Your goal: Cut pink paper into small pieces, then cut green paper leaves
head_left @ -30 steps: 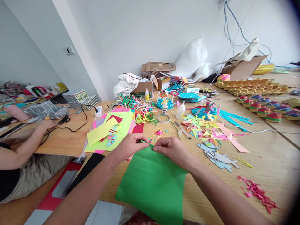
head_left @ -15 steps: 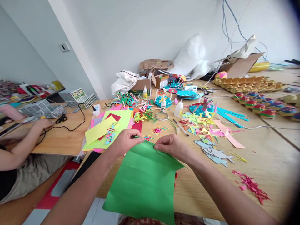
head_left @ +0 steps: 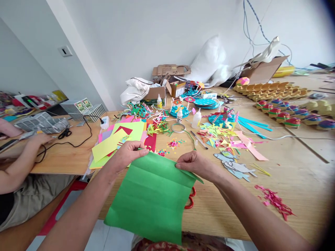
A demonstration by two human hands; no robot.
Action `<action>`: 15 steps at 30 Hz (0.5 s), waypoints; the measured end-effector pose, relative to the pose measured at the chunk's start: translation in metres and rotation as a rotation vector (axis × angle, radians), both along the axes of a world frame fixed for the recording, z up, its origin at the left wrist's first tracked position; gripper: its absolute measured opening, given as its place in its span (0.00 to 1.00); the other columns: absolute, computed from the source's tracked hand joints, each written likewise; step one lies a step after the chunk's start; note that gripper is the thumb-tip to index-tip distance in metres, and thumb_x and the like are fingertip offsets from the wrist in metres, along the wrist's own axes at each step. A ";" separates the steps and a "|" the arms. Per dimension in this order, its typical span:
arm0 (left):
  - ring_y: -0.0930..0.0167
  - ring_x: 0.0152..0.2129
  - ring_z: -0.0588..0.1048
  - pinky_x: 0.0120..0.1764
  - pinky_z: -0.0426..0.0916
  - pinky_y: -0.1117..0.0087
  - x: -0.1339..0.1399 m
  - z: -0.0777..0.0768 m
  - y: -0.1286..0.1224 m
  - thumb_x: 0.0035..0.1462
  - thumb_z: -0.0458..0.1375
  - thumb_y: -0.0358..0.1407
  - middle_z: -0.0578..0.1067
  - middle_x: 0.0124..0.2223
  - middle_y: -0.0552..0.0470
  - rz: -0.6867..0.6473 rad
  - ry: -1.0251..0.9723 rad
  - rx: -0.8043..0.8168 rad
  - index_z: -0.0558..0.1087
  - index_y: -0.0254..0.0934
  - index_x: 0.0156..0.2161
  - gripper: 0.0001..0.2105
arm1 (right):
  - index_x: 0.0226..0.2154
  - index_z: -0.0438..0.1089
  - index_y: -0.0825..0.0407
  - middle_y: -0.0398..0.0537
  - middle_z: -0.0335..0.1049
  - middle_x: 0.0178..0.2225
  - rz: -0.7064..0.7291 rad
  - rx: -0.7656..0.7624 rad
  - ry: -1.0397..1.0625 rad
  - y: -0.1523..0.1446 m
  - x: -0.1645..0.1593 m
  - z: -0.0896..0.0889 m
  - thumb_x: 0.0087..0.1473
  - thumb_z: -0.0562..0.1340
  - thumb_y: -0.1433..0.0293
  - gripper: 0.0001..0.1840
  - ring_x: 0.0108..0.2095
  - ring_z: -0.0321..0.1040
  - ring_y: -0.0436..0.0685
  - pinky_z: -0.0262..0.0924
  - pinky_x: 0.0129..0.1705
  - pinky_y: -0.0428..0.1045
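A sheet of green paper (head_left: 149, 195) hangs between my hands over the table's front edge, with faint creases across it. My left hand (head_left: 131, 153) pinches its upper left corner, thumb on top. Along the top edge further right, my right hand (head_left: 192, 164) is closed on the paper, where a narrow strip is folded over. Red-handled scissors (head_left: 191, 200) lie on the table, partly hidden by the sheet; only the handle loops show. Small coloured paper dots (head_left: 174, 143) are scattered just beyond my hands.
Coloured paper sheets (head_left: 106, 144) lie to the left. Glue bottles (head_left: 196, 119), a tape ring (head_left: 178, 128) and paper scraps (head_left: 220, 132) sit further back. Paper fish (head_left: 235, 165) and red shreds (head_left: 274, 202) are at right. Another person's arm (head_left: 23, 157) rests at far left.
My hands have moved apart along the paper's top edge, the left one going leftward. The sheet now hangs flatter and further left, showing more of the scissors' red handles.
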State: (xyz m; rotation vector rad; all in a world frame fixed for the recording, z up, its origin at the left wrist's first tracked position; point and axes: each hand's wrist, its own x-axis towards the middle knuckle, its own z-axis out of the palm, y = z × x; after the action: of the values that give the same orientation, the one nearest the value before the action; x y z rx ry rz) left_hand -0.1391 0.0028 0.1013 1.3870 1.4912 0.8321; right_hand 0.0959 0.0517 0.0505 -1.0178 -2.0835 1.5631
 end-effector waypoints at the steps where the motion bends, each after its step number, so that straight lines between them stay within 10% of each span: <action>1: 0.79 0.15 0.60 0.19 0.52 0.78 -0.002 0.000 0.000 0.42 0.59 0.41 0.62 0.18 0.59 -0.004 -0.011 -0.009 0.65 0.33 0.21 0.13 | 0.19 0.69 0.55 0.39 0.60 0.17 0.003 -0.009 0.004 0.000 0.001 -0.001 0.43 0.59 0.64 0.11 0.19 0.52 0.45 0.47 0.20 0.42; 15: 0.80 0.15 0.62 0.18 0.54 0.80 -0.029 -0.003 0.004 0.43 0.60 0.42 0.64 0.19 0.59 0.019 -0.084 -0.034 0.67 0.34 0.25 0.12 | 0.24 0.70 0.56 0.41 0.65 0.22 0.049 -0.172 0.171 -0.011 0.022 -0.017 0.47 0.58 0.57 0.18 0.25 0.59 0.49 0.53 0.30 0.45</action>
State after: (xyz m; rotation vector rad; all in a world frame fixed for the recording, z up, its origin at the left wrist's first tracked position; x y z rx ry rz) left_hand -0.1682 0.0067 0.0979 1.2989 1.4501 0.8623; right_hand 0.1180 0.0408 0.0337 -0.8596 -1.8997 1.8113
